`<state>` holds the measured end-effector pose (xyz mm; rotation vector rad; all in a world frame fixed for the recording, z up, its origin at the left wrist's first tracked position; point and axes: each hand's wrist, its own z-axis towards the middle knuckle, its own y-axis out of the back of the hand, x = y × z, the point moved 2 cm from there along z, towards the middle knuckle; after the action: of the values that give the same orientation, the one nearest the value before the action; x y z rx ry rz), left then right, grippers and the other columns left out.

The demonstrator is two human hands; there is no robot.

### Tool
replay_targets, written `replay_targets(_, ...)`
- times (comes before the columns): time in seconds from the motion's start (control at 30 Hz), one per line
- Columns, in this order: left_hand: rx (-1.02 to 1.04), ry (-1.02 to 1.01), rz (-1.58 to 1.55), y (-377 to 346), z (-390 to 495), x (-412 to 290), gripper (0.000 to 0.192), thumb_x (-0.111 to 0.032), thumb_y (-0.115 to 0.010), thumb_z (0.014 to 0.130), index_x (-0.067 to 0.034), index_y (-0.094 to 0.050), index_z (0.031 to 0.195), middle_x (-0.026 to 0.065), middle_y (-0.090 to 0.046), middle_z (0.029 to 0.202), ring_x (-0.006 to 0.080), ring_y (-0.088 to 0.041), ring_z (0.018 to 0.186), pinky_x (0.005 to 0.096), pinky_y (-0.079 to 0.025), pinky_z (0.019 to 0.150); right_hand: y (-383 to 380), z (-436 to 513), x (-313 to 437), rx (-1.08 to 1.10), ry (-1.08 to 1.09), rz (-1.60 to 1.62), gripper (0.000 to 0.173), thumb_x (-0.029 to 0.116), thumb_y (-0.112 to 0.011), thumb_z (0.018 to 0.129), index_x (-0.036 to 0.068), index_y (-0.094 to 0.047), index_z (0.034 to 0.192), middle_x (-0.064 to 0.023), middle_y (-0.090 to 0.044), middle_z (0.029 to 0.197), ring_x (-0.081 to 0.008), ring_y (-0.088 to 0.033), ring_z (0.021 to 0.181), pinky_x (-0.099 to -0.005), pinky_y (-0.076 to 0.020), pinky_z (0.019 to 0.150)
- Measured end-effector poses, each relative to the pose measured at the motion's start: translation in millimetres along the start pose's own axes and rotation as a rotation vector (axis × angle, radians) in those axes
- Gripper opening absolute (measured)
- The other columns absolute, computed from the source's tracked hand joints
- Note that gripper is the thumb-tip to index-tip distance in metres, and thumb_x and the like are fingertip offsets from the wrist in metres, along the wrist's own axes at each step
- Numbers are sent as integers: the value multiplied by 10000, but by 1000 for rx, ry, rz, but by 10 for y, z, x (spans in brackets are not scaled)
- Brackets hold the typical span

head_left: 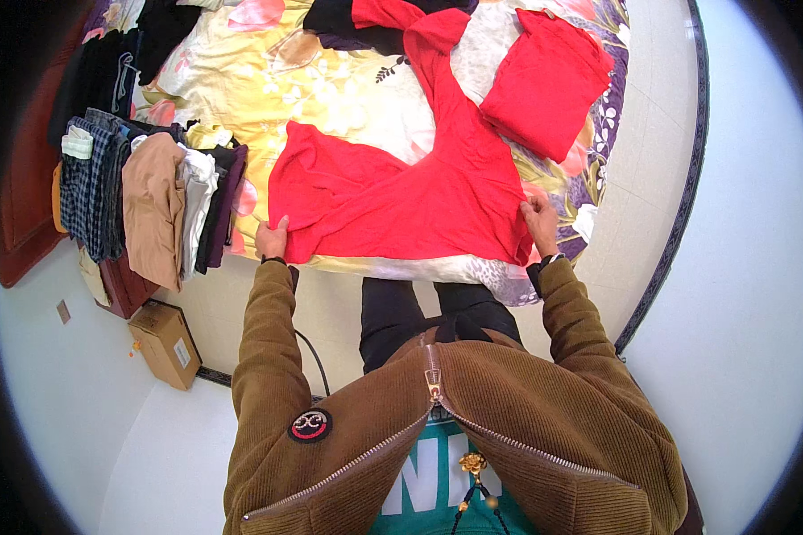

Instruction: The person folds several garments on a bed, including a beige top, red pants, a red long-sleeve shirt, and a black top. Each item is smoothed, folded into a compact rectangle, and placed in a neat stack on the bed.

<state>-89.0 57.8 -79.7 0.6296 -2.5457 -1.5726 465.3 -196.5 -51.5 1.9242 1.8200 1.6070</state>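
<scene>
A red garment (415, 207) lies spread and lightly wrinkled on the bed before me. A wide flap of it reaches left, while narrower parts stretch away towards the far side. My left hand (272, 239) grips its near left edge, thumb on top. At the right edge, the fingers of my right hand (541, 219) pinch the cloth. Beyond my right hand is a folded red garment (549, 83), lying beside the spread one.
Floral bedding (348, 100) covers the bed. Several folded clothes, including a tan garment (152, 207) and checked trousers (85, 190), stand at the left. Dark clothing (354, 30) lies at the far side. A cardboard box (167, 344) is on the floor at left; a wall (756, 200) rises at right.
</scene>
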Motion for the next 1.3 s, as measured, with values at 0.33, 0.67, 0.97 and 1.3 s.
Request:
replay_targets(0.33,-104,-345,-638,263,74,147,287,-244,-670,891,21,-582,959,58,-584,789,145,-535,728,309,-459,694,136,88,407,93,207,333,107,133,-587,913,30,-572,937,11,-548,861,-80,-499,785,-223,-416,688)
replay_targets(0.67,243,-82,-938,924,-80,208,226,-218,-644,920,-13,-606,1005,19,-625,921,82,-563,830,240,-457,771,596,-379,-54,487,-52,392,300,254,-519,983,1,-596,1124,8,-625,977,-96,-565,888,-263,-452,838)
replay_targets(0.97,693,-51,-557,802,-498,439,474,-244,-734,827,27,-606,1194,59,-656,1097,119,-594,968,283,-461,890,1021,-1161,-350,986,-600,136,229,236,-811,744,97,-685,877,18,-635,765,-71,-513,551,-238,-403,469)
replay_targets(1.3,624,76,-410,954,-595,1260,306,-219,-724,825,-44,-678,1072,0,-670,871,95,-594,747,275,-481,699,851,-1361,-614,682,-216,50,164,-26,-615,698,25,-677,842,18,-617,700,-101,-539,612,-284,-446,559)
